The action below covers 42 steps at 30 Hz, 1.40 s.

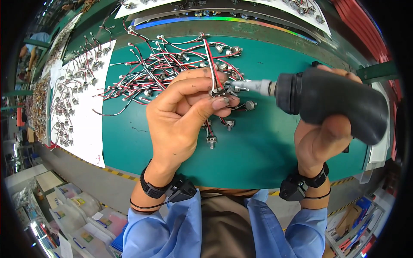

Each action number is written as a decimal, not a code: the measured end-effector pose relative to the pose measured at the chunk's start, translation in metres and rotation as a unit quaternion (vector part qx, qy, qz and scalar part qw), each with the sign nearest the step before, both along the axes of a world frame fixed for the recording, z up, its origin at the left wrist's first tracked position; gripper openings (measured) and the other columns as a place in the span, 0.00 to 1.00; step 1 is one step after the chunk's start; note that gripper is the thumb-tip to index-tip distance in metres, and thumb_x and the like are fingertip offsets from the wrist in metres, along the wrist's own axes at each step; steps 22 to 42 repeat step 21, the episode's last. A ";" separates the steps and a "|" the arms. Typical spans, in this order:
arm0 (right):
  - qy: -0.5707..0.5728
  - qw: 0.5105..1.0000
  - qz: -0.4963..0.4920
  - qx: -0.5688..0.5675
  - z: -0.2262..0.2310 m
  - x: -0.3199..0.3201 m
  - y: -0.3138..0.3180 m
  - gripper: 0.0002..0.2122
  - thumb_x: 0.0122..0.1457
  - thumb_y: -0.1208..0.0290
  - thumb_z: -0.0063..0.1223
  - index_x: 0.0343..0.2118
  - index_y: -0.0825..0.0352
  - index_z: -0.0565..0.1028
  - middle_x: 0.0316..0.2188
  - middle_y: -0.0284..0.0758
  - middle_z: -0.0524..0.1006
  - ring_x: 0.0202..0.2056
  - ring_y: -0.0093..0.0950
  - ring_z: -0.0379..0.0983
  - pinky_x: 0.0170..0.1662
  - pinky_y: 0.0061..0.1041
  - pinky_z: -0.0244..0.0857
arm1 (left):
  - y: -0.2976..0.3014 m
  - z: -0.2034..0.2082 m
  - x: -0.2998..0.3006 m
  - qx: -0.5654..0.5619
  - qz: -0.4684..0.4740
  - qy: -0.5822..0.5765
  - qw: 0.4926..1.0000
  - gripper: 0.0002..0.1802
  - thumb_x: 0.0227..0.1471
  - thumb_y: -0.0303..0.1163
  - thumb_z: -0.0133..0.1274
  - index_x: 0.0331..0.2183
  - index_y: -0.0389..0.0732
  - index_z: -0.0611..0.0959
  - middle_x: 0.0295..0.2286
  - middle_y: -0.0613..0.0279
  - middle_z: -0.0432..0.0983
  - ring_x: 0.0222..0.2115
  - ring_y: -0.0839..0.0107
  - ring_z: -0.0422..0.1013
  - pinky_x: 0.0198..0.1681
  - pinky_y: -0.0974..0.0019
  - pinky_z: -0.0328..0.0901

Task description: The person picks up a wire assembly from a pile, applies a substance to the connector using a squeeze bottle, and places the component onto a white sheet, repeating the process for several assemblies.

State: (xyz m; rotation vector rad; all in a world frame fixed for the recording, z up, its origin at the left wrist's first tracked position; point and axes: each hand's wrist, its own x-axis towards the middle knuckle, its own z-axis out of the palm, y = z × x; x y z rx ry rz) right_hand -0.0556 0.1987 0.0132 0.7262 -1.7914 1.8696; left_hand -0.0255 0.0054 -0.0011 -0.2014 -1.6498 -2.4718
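My left hand (pixel 185 103) pinches a potentiometer (pixel 218 92) between thumb and fingers, its red, white and black wires rising toward the far side. My right hand (pixel 329 129) is wrapped round a black squeeze bottle (pixel 340 101) that lies tilted on its side. The bottle's pale nozzle (pixel 258 87) points left and its tip is close to the potentiometer; whether they touch I cannot tell. Behind my left hand lies a heap of wired potentiometers (pixel 159 64) on the green mat (pixel 266 155). A few loose ones, such as a potentiometer (pixel 211 141), lie nearer me.
On the left a white sheet (pixel 81 142) carries rows of wired potentiometers. A shelf with more white sheets (pixel 185 9) of parts runs along the far side. Red stacked trays (pixel 365 30) stand at the far right. Clear plastic boxes (pixel 94 232) sit low on the left.
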 end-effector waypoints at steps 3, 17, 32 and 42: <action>-0.065 0.983 -0.149 0.083 0.005 -0.001 -0.004 0.32 0.48 0.47 0.43 0.47 0.70 0.55 0.39 0.38 0.64 0.44 0.33 0.60 0.50 0.31 0.52 | 0.000 -0.001 0.000 0.015 -0.001 0.000 1.000 0.10 0.40 0.11 0.43 0.31 0.26 0.71 0.35 0.50 0.64 0.30 0.61 0.71 0.29 0.70 0.70; 0.066 0.993 0.072 -0.069 -0.011 -0.001 0.002 0.35 0.46 0.40 0.37 0.49 0.67 0.54 0.42 0.40 0.61 0.45 0.32 0.58 0.50 0.32 0.52 | -0.001 0.000 0.001 -0.115 0.063 0.039 0.991 0.11 0.38 0.13 0.48 0.31 0.30 0.73 0.33 0.56 0.61 0.26 0.73 0.67 0.21 0.76 0.68; 0.034 0.997 -0.047 -0.041 -0.010 0.006 -0.008 0.36 0.45 0.38 0.36 0.50 0.66 0.54 0.45 0.41 0.60 0.46 0.32 0.58 0.50 0.33 0.52 | -0.001 -0.002 0.001 -0.124 0.065 0.054 0.989 0.12 0.38 0.14 0.49 0.31 0.30 0.73 0.34 0.56 0.60 0.27 0.72 0.67 0.20 0.76 0.68; 0.034 0.997 -0.047 -0.041 -0.010 0.006 -0.008 0.36 0.45 0.38 0.36 0.50 0.66 0.54 0.45 0.41 0.60 0.46 0.32 0.58 0.50 0.33 0.52 | -0.001 -0.002 0.001 -0.124 0.065 0.054 0.989 0.12 0.38 0.14 0.49 0.31 0.30 0.73 0.34 0.56 0.60 0.27 0.72 0.67 0.20 0.76 0.68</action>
